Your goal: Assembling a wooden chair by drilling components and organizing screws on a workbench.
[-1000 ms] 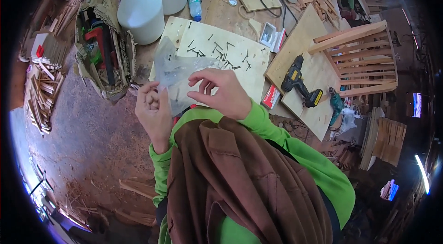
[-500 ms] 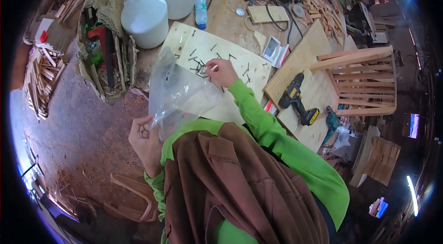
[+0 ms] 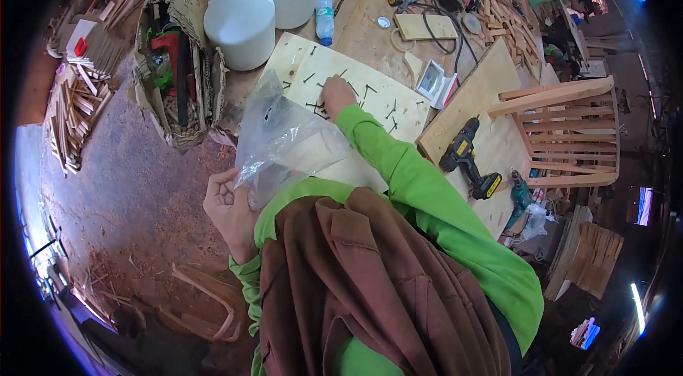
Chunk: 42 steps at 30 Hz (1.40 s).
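Between the curled fingers of my left hand (image 3: pixel 229 207) is the edge of a clear plastic bag (image 3: pixel 267 145), which spreads over the near left part of a pale wooden board (image 3: pixel 295 54). Dark screws (image 3: pixel 393 108) lie scattered across the board, several of them round my right hand (image 3: pixel 337 97). That hand is down at the board beyond the bag, its fingers curled in among the screws. Its fingertips are partly hidden, so what they hold cannot be made out.
Two white jugs (image 3: pixel 240 27) and a small water bottle (image 3: pixel 325 19) stand behind the board. On the right are a cordless drill (image 3: pixel 462 153), a slatted wooden frame (image 3: pixel 569 127) and a green drill (image 3: pixel 519 198). A torn carton (image 3: pixel 149 84) holds tools at left.
My right hand has gone from the near edge of the screw cluster in among the screws, its fingers lower and more curled. My left hand keeps hold of the bag. The whole view has shifted slightly.
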Motion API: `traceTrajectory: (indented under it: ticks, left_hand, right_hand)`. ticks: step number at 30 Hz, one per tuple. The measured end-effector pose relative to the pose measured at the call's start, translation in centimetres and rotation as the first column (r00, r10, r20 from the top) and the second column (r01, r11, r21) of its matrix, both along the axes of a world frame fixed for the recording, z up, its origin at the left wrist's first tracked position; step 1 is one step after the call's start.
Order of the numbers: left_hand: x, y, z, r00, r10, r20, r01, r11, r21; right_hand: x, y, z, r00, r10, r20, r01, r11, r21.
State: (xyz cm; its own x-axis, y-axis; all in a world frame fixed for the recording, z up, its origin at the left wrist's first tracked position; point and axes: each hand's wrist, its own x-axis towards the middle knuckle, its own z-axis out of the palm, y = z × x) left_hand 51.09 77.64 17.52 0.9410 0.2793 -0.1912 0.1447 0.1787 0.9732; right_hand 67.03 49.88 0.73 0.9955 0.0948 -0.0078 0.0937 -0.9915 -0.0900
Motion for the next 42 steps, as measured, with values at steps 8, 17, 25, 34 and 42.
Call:
traceTrajectory:
  ticks: [8,17,25,34,42]
  left_hand:
    - [4.2,-1.6,2.6,0.989,-0.066,0.13,0.049,0.99,0.135]
    - [6.0,-2.5,3.5,0.983,-0.116,0.139,0.073,0.956,0.284]
    - [6.0,-5.2,3.3,0.966,-0.21,0.152,0.167,0.952,0.256]
    - [5.6,-4.4,2.8,0.98,-0.145,0.135,0.128,0.984,0.127]
    - [3.8,-2.0,1.4,0.981,-0.178,0.076,0.173,0.982,0.07]
  right_hand:
    - [0.1,-2.4,2.6,0.962,-0.101,-0.254,0.106,0.994,0.006]
    - [-3.6,-4.8,15.6,0.924,-0.067,-0.375,0.38,0.255,0.889]
    - [-7.4,5.3,21.1,0.973,0.231,0.002,-0.152,0.634,0.758]
    - [-7.4,1.7,21.5,0.997,0.076,0.016,-0.056,0.563,0.825]
    - [0.4,-0.7,10.3,0.98,0.105,-0.167,0.021,0.787,0.617]
